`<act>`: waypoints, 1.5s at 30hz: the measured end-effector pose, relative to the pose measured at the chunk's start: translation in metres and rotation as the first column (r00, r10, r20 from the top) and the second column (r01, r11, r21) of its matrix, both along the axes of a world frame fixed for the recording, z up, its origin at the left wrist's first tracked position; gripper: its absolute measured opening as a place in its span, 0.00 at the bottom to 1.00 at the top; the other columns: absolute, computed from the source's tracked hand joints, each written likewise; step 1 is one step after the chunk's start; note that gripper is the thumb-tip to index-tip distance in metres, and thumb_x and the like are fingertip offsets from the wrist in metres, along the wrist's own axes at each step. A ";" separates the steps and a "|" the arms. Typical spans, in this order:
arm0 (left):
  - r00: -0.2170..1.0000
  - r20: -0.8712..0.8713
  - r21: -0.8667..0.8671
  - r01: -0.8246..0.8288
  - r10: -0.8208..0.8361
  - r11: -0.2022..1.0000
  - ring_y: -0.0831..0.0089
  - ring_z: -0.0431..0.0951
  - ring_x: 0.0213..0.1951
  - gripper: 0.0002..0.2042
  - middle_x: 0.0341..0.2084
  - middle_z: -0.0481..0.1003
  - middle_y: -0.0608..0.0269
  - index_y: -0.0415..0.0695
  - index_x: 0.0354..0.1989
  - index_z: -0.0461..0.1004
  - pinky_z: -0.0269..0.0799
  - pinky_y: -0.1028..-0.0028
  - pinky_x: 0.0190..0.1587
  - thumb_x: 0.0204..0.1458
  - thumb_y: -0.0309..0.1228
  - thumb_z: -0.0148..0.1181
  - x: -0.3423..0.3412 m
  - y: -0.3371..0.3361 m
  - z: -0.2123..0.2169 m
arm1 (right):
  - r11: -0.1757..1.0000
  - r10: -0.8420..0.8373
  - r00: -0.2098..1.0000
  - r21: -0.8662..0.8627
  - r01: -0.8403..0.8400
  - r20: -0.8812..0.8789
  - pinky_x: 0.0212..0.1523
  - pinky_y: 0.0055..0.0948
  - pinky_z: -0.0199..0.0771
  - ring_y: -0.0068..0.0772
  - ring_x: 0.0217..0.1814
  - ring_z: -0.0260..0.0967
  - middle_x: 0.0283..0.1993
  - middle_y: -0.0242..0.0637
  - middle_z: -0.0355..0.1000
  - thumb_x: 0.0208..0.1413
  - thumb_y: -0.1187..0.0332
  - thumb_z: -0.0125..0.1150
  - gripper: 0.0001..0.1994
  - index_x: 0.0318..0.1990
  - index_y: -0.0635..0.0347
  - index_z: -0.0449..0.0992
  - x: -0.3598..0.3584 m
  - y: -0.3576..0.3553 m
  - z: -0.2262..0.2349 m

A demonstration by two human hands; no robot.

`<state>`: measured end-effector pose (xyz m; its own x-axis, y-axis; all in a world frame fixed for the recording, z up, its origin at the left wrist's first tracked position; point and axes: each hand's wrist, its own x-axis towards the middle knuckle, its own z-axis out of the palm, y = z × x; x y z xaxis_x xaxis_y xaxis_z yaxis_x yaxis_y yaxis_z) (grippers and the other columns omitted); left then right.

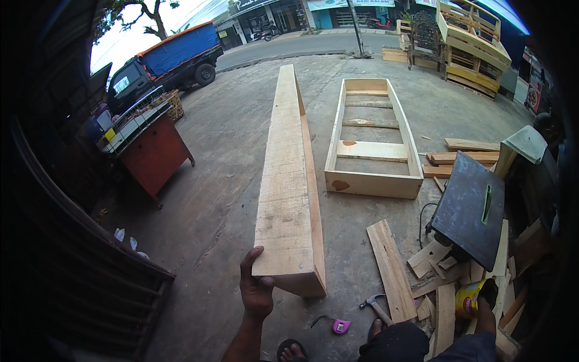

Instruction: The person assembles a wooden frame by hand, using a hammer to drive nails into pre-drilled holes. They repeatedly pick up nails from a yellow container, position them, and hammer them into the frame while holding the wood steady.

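A long, pale wooden frame (pixel 282 181) stands on its side, stretching away from me. My left hand (pixel 257 294) grips its near left corner, fingers on the broad face and thumb at the end. At the lower right, my right hand (pixel 485 309) reaches into a yellow can (pixel 467 299); its fingers are hidden inside. Between my feet and the frame lie a pink tape measure (pixel 341 326) and a claw hammer (pixel 377 306), its handle partly covered by my leg. A loose plank (pixel 392 270) rests beside the hammer.
Another wooden frame with cross slats (pixel 374 185) lies flat ahead. On the right, a dark saw table (pixel 465 208) stands above scattered wood offcuts (pixel 445 314). A red-sided cart (pixel 155 158) and a truck (pixel 166 60) are at left; stacked wooden furniture (pixel 473 51) stands far right.
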<state>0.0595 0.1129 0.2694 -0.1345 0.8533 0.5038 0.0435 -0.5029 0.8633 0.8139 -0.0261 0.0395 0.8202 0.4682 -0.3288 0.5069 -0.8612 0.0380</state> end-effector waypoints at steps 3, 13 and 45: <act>0.995 -0.103 0.022 -0.010 0.012 1.000 0.63 0.67 0.66 0.29 0.65 0.65 0.52 0.41 0.73 0.57 0.62 0.63 0.68 0.65 0.29 0.58 0.003 0.000 -0.001 | 1.000 0.015 1.000 -0.004 -0.015 0.007 0.52 0.47 0.76 0.60 0.52 0.77 0.52 0.59 0.76 0.59 0.71 0.58 0.15 0.51 0.66 0.81 -0.008 0.000 0.013; 0.997 -0.076 -0.040 0.031 -0.034 0.999 0.61 0.62 0.70 0.32 0.69 0.62 0.51 0.40 0.74 0.56 0.57 0.64 0.72 0.60 0.22 0.56 -0.005 0.000 -0.001 | 0.997 0.055 0.998 -0.059 -0.052 0.044 0.52 0.47 0.76 0.58 0.50 0.78 0.51 0.58 0.77 0.58 0.71 0.59 0.15 0.50 0.65 0.82 -0.023 0.001 0.039; 0.960 -0.238 -0.112 -0.178 0.147 0.978 0.72 0.75 0.30 0.11 0.28 0.76 0.55 0.35 0.50 0.75 0.72 0.72 0.37 0.67 0.29 0.54 -0.011 -0.057 0.025 | 0.997 0.073 0.988 0.006 -0.075 0.138 0.57 0.50 0.77 0.60 0.54 0.78 0.49 0.62 0.79 0.54 0.68 0.58 0.16 0.47 0.65 0.83 -0.116 0.009 0.128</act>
